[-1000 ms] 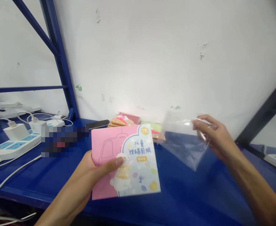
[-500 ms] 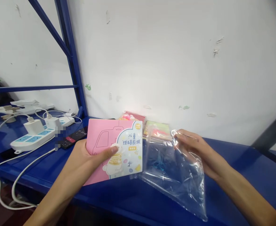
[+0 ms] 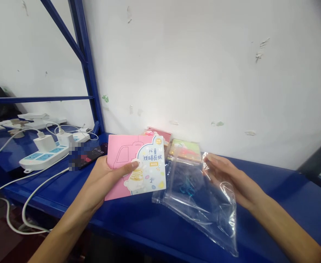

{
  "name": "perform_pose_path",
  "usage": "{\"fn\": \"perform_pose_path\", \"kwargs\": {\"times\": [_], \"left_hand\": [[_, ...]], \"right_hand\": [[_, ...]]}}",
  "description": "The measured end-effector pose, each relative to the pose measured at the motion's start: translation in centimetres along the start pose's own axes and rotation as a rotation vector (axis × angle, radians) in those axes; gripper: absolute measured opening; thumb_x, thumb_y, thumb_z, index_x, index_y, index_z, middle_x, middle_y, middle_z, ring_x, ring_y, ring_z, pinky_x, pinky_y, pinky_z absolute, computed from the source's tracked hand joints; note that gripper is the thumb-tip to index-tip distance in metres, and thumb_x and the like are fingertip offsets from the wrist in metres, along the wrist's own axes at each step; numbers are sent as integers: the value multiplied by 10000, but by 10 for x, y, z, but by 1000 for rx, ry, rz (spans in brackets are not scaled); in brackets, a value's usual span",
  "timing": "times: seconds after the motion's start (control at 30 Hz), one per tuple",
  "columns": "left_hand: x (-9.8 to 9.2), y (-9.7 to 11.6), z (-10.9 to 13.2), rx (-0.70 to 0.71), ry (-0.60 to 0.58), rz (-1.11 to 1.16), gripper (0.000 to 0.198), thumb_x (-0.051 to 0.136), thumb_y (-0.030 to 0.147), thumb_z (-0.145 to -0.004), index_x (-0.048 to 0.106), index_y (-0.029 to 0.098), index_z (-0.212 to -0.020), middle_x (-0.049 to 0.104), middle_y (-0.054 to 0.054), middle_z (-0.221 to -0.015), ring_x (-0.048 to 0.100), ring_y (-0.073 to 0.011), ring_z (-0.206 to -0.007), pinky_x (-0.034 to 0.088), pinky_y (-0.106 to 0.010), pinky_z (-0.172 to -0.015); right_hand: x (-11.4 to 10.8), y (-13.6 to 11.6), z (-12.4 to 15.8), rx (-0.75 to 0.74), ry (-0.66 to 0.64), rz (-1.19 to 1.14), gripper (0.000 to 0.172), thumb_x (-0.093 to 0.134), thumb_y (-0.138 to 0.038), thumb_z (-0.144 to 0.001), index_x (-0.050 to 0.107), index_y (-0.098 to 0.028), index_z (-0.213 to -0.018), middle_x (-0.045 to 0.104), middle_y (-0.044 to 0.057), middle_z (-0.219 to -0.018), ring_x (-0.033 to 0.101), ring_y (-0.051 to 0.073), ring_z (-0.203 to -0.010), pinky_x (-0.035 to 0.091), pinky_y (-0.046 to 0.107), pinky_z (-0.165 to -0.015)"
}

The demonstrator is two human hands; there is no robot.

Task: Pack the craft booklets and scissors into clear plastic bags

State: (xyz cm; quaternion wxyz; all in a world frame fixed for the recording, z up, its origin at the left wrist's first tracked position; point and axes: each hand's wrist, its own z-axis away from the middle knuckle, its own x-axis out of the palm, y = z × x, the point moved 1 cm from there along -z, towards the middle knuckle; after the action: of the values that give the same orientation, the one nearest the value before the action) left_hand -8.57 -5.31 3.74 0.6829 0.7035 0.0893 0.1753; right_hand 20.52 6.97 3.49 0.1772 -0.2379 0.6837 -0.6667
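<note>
My left hand (image 3: 105, 179) grips a stack of pink paper sheets (image 3: 122, 148), thumb across the front. A vehicle outline is printed on the pink, and a white card cover with a bear and Chinese lettering (image 3: 155, 175) wraps the right part. My right hand (image 3: 226, 175) pinches the upper edge of a clear plastic bag (image 3: 204, 212), which hangs down and to the left over the shelf. Through the film shows a small pair of blue scissors (image 3: 187, 187); whether they lie inside the bag or behind it I cannot tell. The bag's left edge is close to the card cover.
Behind the bag lies a green packet (image 3: 186, 148), and a red packet (image 3: 160, 134) is partly hidden by the paper. At left are a phone (image 3: 92, 155), a white power strip (image 3: 45, 159) with plugs and cables, and a blue metal post (image 3: 86, 73). All rest on a blue shelf (image 3: 272, 190).
The pink paper stack has moved slightly up and tilted a little in my left hand. The bag has shifted slightly, still held by my right hand. The whole view has moved a little.
</note>
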Motion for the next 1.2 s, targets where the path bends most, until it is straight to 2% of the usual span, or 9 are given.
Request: {"fn": "perform_pose_path", "kwargs": {"times": [0.17,0.4,0.53,0.7,0.9,1.07,1.2], "left_hand": [[-2,-5,-3,-4,-74,20,608,885,366,-727,711,150,-1268,779,-161,-1167,777,-354,-971,660,-402,-819],[2,-6,-3,-35,-105,46,588,886,346,-733,714,156,-1262,787,-149,-1154,777,-346,-975,660,-380,-811],[1,-6,-5,-62,-87,69,592,890,333,-727,711,166,-1266,786,-146,-1156,775,-350,-985,661,-385,-811],[-6,-14,-11,-61,-103,138,577,875,306,-749,697,201,-1287,796,-127,-1138,784,-338,-948,668,-400,-790],[-9,-17,-13,-139,-241,143,542,858,244,-762,703,200,-1280,786,-141,-1165,778,-352,-969,658,-442,-821],[-11,-18,-14,-179,-262,113,573,864,210,-732,706,195,-1282,783,-158,-1163,775,-371,-970,646,-482,-841],[-13,-19,-15,-177,-257,75,558,862,220,-732,712,194,-1268,791,-156,-1141,779,-362,-962,651,-464,-828]], "right_hand": [[-1,-1,1,6,30,-14,340,812,-614,-738,766,-291,-833,718,30,-749,524,124,-524,449,257,-455],[1,4,-3,-6,-11,85,332,754,-593,-810,774,-285,-930,719,55,-791,583,167,-600,500,293,-519],[0,3,-3,-4,-7,114,353,757,-603,-798,747,-260,-877,700,61,-799,528,147,-563,420,263,-438],[4,-1,1,-2,3,87,373,760,-597,-808,707,-231,-846,664,36,-757,390,91,-491,357,239,-426],[7,-4,1,16,54,130,314,779,-543,-818,739,-232,-837,675,42,-775,558,147,-624,448,265,-540],[4,-5,0,-33,88,201,311,789,-551,-803,765,-243,-842,714,42,-795,584,156,-647,446,282,-568],[3,-6,0,-65,92,214,323,777,-565,-810,767,-251,-888,740,62,-850,620,192,-726,463,294,-595]]}}
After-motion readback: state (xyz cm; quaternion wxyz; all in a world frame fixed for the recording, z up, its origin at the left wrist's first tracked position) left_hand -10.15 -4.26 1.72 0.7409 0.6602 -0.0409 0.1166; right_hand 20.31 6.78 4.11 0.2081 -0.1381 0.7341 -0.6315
